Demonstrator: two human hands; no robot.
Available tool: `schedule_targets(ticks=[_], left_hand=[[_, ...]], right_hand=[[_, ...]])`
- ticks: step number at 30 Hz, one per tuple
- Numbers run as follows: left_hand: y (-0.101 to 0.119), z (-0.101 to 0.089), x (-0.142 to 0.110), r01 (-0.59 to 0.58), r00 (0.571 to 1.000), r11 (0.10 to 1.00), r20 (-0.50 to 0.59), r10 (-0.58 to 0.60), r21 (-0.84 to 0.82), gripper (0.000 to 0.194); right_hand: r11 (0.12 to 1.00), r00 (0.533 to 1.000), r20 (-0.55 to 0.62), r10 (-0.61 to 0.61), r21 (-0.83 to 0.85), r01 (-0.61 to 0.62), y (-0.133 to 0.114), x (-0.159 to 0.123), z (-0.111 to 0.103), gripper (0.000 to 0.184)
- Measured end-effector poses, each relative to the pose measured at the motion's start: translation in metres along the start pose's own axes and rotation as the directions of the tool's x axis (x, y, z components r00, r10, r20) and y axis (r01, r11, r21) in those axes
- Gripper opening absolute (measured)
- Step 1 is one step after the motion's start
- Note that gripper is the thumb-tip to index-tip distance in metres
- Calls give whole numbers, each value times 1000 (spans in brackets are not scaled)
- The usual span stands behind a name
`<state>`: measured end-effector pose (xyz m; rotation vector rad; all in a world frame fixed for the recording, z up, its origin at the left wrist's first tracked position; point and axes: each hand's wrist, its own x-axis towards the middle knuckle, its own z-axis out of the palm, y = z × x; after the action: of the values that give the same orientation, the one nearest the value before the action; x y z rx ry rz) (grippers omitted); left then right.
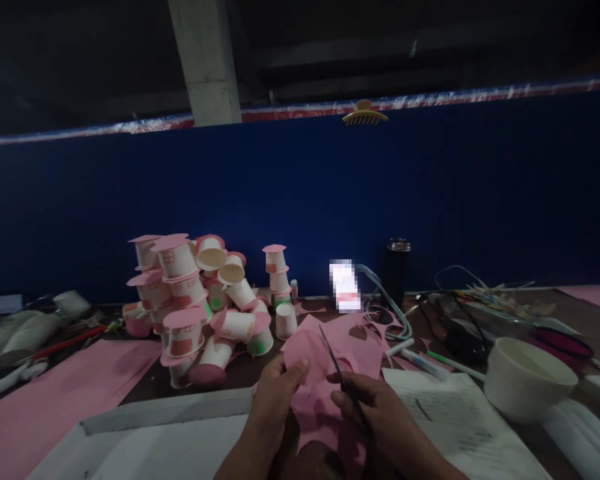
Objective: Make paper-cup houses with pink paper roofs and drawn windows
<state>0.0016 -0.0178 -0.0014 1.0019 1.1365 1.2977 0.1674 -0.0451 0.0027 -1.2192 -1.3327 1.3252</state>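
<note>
My left hand (276,395) pinches a piece of pink paper (305,347), its thumb flat on top. Dark scissors (336,363) are gripped in my right hand (380,410), blades pointing up and away against the paper's right edge. Pink paper scraps (363,340) with curved cut-outs lie behind and beneath both hands. Close by at the left, paper cups (183,290) with pink paper discs on them stand in stacks or lie on their sides. A small single cup (285,321) stands just beyond my left hand.
A lit phone (345,287) leans at the back beside a cable and a black bottle (399,273). Right of my hands are a printed sheet (460,413), markers and a white cup (527,380). A white box lid (155,433) and pink sheets (80,387) lie left.
</note>
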Motion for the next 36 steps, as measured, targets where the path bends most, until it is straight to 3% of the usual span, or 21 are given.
schedule_targets(ticks=[13, 20, 25, 31, 36], left_hand=[[-5, -4, 3, -16, 1000, 1000, 23, 16, 8, 32], [2, -1, 0, 9, 998, 1000, -63, -8, 25, 34], [8, 2, -4, 35, 995, 999, -90, -38, -34, 35], [5, -2, -3, 22, 999, 993, -34, -26, -116, 43], [4, -3, -4, -21, 1000, 984, -25, 17, -179, 38]], right_hand=[[999, 1000, -23, -15, -39, 14, 2, 1, 0, 42], [998, 999, -29, 16, 57, -14, 19, 9, -3, 42], [998, 1000, 3, 14, 57, -14, 16, 7, -2, 42], [996, 998, 0, 59, 60, -59, 7, 4, 1, 44], [994, 998, -1, 64, 87, -64, 7, 4, 3, 43]])
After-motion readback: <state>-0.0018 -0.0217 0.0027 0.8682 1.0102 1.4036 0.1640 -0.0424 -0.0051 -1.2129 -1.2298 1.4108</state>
